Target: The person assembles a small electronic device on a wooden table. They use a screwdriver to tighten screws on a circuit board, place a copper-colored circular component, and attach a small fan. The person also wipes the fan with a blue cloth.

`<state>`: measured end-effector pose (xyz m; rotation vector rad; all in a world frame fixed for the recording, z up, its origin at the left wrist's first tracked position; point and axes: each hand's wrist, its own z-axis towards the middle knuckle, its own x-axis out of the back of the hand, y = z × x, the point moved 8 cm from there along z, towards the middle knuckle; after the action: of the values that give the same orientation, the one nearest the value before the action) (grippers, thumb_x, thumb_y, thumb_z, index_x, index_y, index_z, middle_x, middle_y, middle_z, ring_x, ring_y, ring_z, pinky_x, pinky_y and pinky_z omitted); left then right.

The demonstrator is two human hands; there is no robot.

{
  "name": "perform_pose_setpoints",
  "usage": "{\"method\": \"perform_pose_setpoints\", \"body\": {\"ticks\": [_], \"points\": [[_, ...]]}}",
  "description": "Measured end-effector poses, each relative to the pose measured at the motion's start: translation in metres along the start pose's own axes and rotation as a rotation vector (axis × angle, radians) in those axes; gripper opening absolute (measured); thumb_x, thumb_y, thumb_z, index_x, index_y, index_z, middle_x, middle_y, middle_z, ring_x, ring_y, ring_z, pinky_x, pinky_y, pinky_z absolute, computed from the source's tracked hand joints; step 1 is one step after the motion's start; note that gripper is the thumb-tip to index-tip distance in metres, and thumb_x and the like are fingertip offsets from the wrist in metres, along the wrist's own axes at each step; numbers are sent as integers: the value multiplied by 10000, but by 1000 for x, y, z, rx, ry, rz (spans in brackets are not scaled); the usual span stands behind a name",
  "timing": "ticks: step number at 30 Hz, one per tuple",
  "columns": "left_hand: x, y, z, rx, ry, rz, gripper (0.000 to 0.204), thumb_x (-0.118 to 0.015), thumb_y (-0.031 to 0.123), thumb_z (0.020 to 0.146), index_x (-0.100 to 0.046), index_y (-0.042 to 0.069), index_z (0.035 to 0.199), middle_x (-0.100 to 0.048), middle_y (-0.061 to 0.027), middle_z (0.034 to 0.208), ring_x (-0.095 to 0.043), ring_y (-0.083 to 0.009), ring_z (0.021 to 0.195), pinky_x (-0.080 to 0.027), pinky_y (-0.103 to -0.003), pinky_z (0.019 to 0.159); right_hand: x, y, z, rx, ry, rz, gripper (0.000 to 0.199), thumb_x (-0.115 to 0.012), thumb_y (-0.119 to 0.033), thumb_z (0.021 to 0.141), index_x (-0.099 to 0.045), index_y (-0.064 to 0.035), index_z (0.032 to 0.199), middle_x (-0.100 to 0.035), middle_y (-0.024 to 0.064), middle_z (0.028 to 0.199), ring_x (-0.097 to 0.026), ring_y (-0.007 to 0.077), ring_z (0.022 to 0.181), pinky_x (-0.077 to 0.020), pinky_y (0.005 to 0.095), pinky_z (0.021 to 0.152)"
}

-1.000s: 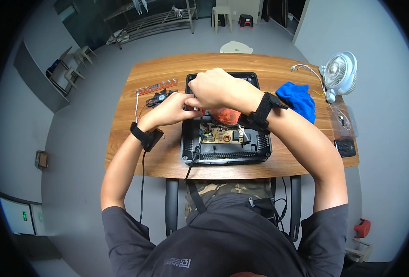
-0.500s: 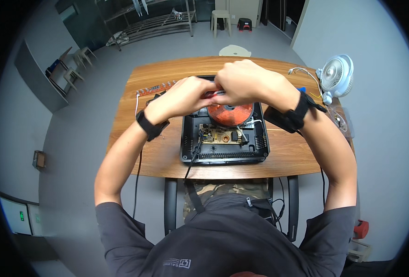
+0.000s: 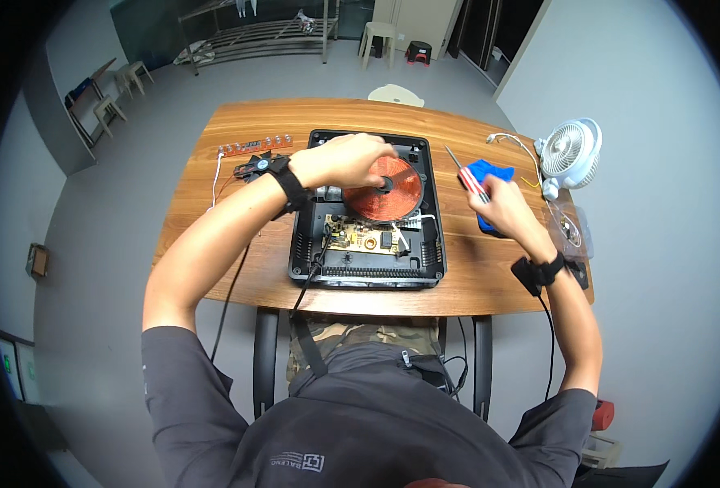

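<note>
An opened induction cooker base (image 3: 437, 248), a black shell, lies on the wooden table. In its upper half sits a round orange-copper coil (image 3: 388, 199), and below that a tan circuit board (image 3: 360, 235). My left hand (image 3: 348, 160) is over the coil's upper left part, thumb and fingers apart, partly covering it; the fingertips are slightly blurred. Right of the shell, my right hand (image 3: 506, 205) is closed around the red-and-white handle of a screwdriver (image 3: 472, 184). Its metal shaft points up and left, away from me. A blue cloth (image 3: 490, 171) lies beneath and beside the screwdriver.
Left of the shell are a small black fan (image 3: 261, 165) and an orange button board (image 3: 256, 146) with wires. A light blue desk fan (image 3: 570, 154) stands at the table's right edge, near a clear plastic tray (image 3: 576, 232). A black cord (image 3: 309, 281) runs off the front edge.
My hands have parted from over the coil's far edge. The right hand has moved right with the screwdriver; the left stays over the coil. The whole view has shifted slightly.
</note>
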<state>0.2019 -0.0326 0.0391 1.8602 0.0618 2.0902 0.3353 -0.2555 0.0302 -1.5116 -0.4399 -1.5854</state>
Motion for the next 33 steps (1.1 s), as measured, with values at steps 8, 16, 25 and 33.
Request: {"method": "perform_pose_setpoints", "body": {"ticks": [8,16,25,33], "points": [[-16,-46,-68,134,-155,-4,573,-807,210,860,-614,55,1377,-632,-137,1308,-625,-343,1212,-531,-438,1016,-54,44,-32,-170,-115,78,393,-720,-308,891,-659,80,878,-676,334,791,-703,477,803,-560,504,732],[4,-64,-104,203,-60,-19,485,-790,189,880,-650,30,1317,-656,-155,1251,-658,-332,1143,-538,-439,986,-79,38,-37,-95,-96,48,391,-723,-292,894,-657,88,958,-672,356,831,-689,505,837,-560,525,758],[-10,-63,-102,179,-63,-154,489,-790,198,881,-655,18,1316,-673,-159,1188,-666,-319,1107,-548,-424,971,-93,30,-38,-45,-179,-126,443,-682,-414,933,-681,27,977,-708,301,831,-698,484,815,-560,537,737],[-29,-52,-67,127,-175,-92,1074,-954,302,661,-406,111,1565,-384,-178,1594,-401,-380,1458,-395,-493,1177,-30,-26,2,203,37,-111,385,-708,-372,955,-651,2,1025,-655,173,971,-665,377,951,-537,468,785]]}}
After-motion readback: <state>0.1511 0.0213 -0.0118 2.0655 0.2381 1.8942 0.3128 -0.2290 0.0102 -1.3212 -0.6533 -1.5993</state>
